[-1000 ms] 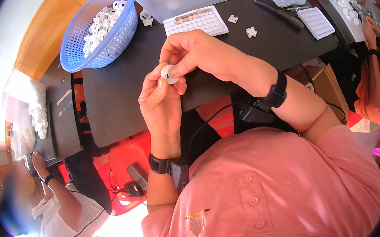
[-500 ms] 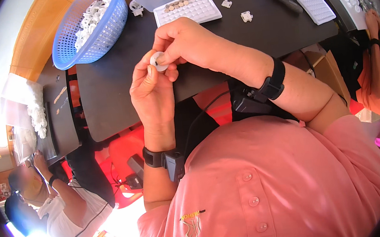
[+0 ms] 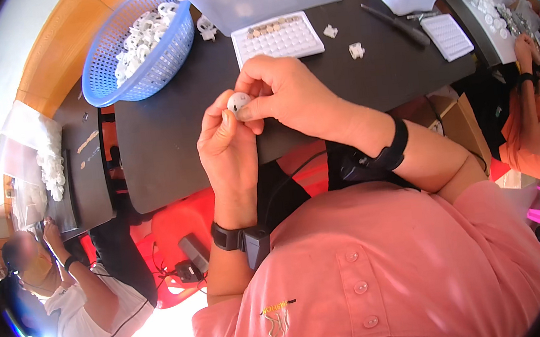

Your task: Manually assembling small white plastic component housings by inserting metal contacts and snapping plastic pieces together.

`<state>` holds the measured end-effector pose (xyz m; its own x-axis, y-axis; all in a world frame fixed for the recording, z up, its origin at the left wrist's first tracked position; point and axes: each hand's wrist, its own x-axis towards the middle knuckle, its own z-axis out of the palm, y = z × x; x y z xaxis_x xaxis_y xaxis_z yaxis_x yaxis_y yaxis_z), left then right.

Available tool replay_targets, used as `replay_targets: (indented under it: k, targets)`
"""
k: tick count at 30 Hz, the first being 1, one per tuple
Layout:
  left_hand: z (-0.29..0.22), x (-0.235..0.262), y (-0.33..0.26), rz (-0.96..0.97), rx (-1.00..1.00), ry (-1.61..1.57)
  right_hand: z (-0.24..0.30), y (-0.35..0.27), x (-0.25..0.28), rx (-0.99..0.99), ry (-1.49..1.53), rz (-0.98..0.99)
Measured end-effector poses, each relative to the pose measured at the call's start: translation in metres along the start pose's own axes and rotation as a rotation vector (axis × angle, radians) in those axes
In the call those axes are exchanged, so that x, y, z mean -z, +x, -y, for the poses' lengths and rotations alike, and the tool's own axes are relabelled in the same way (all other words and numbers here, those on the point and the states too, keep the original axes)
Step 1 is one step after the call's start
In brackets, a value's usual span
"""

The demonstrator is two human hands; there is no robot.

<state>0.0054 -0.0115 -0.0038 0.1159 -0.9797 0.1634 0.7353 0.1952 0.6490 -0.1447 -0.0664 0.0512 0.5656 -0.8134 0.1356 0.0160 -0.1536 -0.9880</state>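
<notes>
Pinched between thumb and fingertips of the left hand [image 3: 226, 135], with digits drawn together around the rim: a small round white piece [image 3: 237, 101], marked by a dark slot and tilted in view over the dark table [image 3: 165, 143]. Clamped on the same piece from the other side by the thumb of the right hand [image 3: 286, 88], with fingers curled behind and partly hidden; cannot tell whether in contact there too. Could slip or twist free, judging by so small a hold on a rounded rim, especially if pushed harder by one thumb than braced by the other. Could then roll off the near table edge. Just beyond the right knuckles, a white tray [image 3: 293, 46] partly filled with coin-like discs [image 3: 264, 31], perhaps near enough to be nudged and shaken loose by a careless reach. Farther right, two small white plastic parts [image 3: 356, 51] and a dark slender tool [image 3: 400, 25]; to the left, a blue basket [image 3: 164, 69] heaped with white fittings [image 3: 144, 40].
</notes>
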Motion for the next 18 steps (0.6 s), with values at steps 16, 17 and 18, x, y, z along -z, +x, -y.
replay_targets:
  k: [16, 17, 18]
  targets:
    - [-0.006, -0.004, -0.007, 0.036, 0.07, -0.064, 0.097, 0.083, 0.127, 0.39, -0.773, -0.374]
    - [-0.004, -0.004, -0.006, 0.037, 0.08, -0.07, 0.096, 0.094, 0.142, 0.346, -0.856, -0.422]
    - [-0.001, -0.005, -0.007, 0.033, 0.097, -0.078, 0.089, 0.109, 0.157, 0.335, -0.869, -0.426]
